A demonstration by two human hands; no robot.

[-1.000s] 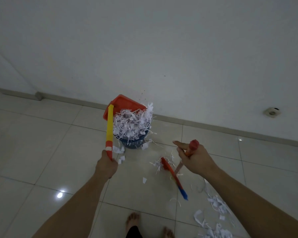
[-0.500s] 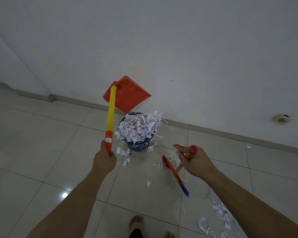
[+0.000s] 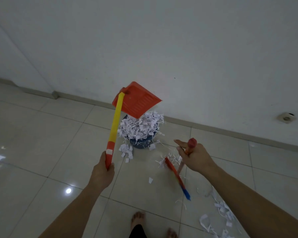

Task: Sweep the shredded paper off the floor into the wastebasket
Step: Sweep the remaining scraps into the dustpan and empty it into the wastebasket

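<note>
Probably a home room: tiled floor [image 3: 41, 143], bare white wall [image 3: 162, 40].

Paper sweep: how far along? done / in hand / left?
Done: the wastebasket is heaped over its rim with shreds. In hand: left hand grips the dustpan handle, pan raised above the heap, underside up; right hand holds the broom. Left: scraps around the basket's base, a tuft at the broom head, and a pile on the floor lower right.
</note>
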